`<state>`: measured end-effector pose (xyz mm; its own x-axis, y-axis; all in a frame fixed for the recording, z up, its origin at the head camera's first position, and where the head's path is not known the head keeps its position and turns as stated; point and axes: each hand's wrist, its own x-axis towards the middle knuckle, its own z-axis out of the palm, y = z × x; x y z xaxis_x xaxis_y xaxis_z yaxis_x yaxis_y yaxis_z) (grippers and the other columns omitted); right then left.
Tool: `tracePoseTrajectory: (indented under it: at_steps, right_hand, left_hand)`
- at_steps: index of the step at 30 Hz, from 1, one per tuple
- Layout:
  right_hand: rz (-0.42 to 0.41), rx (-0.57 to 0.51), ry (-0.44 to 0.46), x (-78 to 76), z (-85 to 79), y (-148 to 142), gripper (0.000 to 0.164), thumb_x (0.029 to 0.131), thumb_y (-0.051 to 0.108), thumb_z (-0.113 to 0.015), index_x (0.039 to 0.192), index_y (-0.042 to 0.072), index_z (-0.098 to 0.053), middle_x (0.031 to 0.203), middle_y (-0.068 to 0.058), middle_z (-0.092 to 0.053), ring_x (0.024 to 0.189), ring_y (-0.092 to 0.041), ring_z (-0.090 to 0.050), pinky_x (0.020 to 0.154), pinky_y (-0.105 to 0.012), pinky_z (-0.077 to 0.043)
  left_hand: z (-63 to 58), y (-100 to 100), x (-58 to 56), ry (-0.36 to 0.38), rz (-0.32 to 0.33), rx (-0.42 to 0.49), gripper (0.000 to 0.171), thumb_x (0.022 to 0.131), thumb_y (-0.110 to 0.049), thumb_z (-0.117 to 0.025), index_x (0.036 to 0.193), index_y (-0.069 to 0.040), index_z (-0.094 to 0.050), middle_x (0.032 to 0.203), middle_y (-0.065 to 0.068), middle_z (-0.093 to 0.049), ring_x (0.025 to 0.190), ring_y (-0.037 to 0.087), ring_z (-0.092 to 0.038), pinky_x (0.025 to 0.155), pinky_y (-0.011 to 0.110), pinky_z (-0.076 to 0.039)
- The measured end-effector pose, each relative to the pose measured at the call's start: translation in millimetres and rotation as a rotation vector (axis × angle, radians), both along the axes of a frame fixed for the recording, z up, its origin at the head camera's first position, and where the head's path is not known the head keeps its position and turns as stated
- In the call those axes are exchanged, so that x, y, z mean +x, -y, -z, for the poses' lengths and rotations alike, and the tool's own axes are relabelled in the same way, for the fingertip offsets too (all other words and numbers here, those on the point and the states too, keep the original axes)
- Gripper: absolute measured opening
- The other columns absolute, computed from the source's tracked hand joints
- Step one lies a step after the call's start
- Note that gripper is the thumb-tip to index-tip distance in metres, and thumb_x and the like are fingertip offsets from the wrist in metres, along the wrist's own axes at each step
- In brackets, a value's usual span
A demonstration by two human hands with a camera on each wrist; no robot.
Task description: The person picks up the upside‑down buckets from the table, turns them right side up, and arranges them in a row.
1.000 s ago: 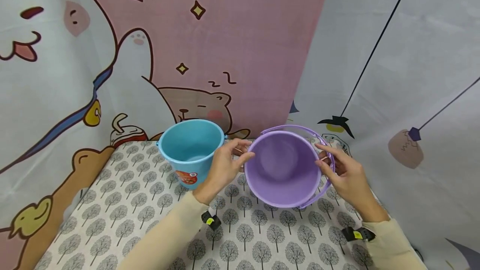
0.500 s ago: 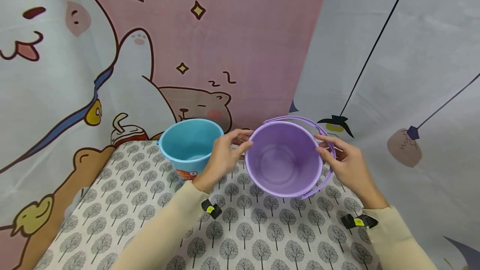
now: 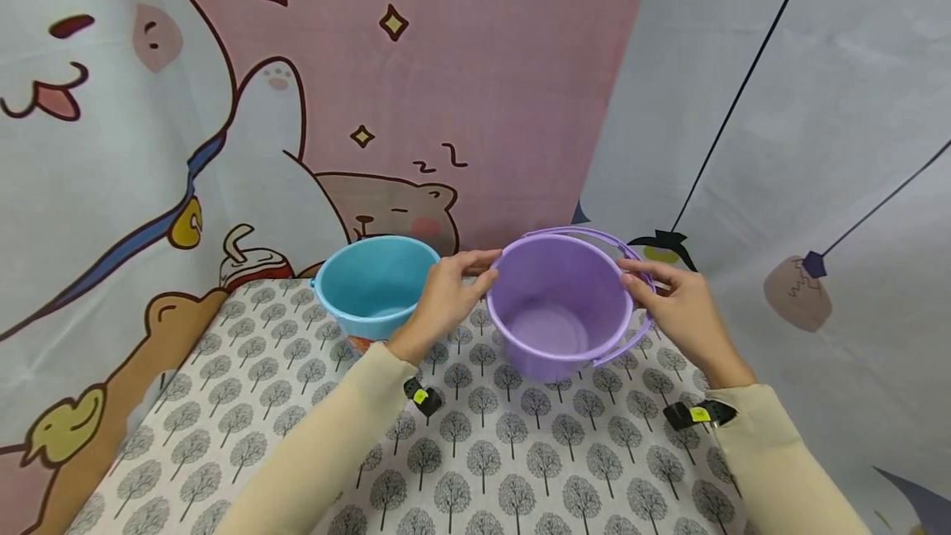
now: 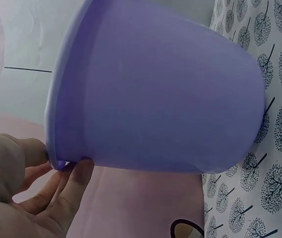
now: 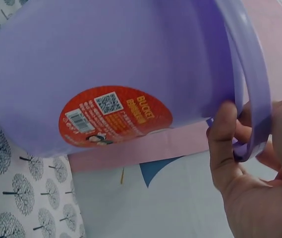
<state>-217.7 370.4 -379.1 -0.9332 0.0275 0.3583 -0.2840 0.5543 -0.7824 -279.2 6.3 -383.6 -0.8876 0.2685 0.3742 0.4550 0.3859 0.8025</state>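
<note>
A purple bucket (image 3: 557, 279) stands between my hands with its mouth facing up and a little toward me. My left hand (image 3: 446, 295) pinches its left rim, thumb on one side and fingers beneath the lip in the left wrist view. On the opposite side my right hand (image 3: 683, 308) grips the rim, and the purple handle (image 5: 259, 89) hangs to that side, passing by the right fingers. A red oval label (image 5: 116, 116) marks the bucket's wall in the right wrist view. Whether its base touches the cloth I cannot tell for sure.
A light blue bucket (image 3: 371, 279) stands upright on the left, partly behind my left hand. The tablecloth (image 3: 461, 452) has a grey tree print. Behind it hangs a cartoon-printed curtain (image 3: 505, 89), with a greyish part on the right.
The purple bucket has gone from tilted toward me to nearly upright, its rim rising slightly and its base swinging nearer me. Both hands have stayed on it, and the right wrist has risen.
</note>
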Motion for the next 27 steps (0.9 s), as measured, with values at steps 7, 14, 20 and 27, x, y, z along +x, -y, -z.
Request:
tracePoseTrajectory:
  at_steps: [7,14,20,27]
  right_hand:
    - [0.006,-0.048,0.045,-12.3,0.6,4,0.04,0.114,0.026,-0.079,0.149,0.006,-0.079,0.106,0.006,-0.079,0.085,-0.003,-0.074,0.074,-0.018,-0.067]
    - [-0.004,-0.162,0.147,-24.8,9.0,7,0.045,0.115,0.023,-0.078,0.154,0.0,-0.073,0.108,0.01,-0.078,0.087,-0.002,-0.073,0.076,-0.018,-0.068]
    - [-0.012,-0.188,0.167,-29.7,14.5,6,0.046,0.115,0.021,-0.077,0.154,-0.004,-0.071,0.109,0.01,-0.08,0.087,-0.001,-0.073,0.078,-0.017,-0.068]
    - [-0.007,-0.21,0.17,-34.7,21.6,0,0.05,0.115,0.023,-0.077,0.155,-0.006,-0.07,0.105,0.014,-0.083,0.085,0.001,-0.074,0.079,-0.017,-0.068]
  left_hand:
    - [2.3,-1,-9.7,0.012,-0.012,-0.013,0.04,0.114,-0.015,-0.075,0.154,-0.014,-0.076,0.141,0.012,-0.085,0.13,0.032,-0.083,0.102,0.039,-0.074]
    - [9.6,-4,-17.4,0.01,-0.009,-0.068,0.042,0.114,-0.011,-0.071,0.156,-0.009,-0.074,0.145,0.017,-0.083,0.135,0.034,-0.081,0.107,0.044,-0.072]
    - [15.5,-7,-20.9,0.006,-0.005,-0.132,0.045,0.115,-0.012,-0.068,0.159,-0.007,-0.071,0.153,0.019,-0.078,0.141,0.035,-0.077,0.114,0.047,-0.068]
    - [13.4,-15,-20.1,0.071,0.002,-0.172,0.05,0.118,-0.016,-0.064,0.167,-0.008,-0.063,0.166,0.021,-0.068,0.145,0.036,-0.074,0.12,0.05,-0.065]
